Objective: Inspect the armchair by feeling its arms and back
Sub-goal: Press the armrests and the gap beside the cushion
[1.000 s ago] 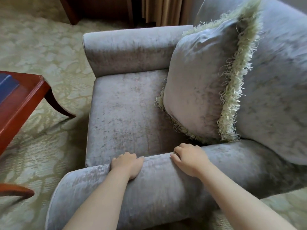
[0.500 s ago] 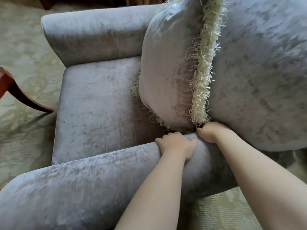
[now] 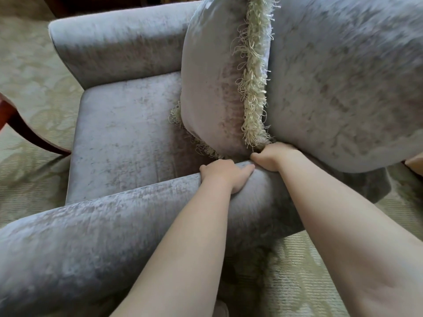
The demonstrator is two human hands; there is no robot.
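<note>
1. Armchair [image 3: 128, 133] first: it stands on the patterned carpet [image 3: 297, 271] directly below us, and we are leaning over its near arm [image 3: 91, 236], the closest part in view.
2. In the last second our hands have slid along that arm from its front half to its rear end. Our view has swung with them toward the back of the chair.
3. Our left hand [image 3: 225, 173] lies over the crest of the near arm. Its fingers bend down the seat side and its thumb lies along the top, clasping the padding.
4. Our right hand [image 3: 273, 156] sits just beside the left, pushed into the crease where the arm meets the back [image 3: 343, 76]. Its fingers are buried there, so we cannot tell how they lie.
5. We judge this arm felt along its whole length, with the back next in line. The far arm [image 3: 114, 46] has neither hand on it.
6. We see no true container. The seat well comes closest, and it holds one fringed cushion [image 3: 212, 88], which stands on edge and leans against the back. Its lower corner is just above our right hand.
7. Farthest left, a dark wooden leg [image 3: 27, 131] stands on the carpet, apart from the chair.
</note>
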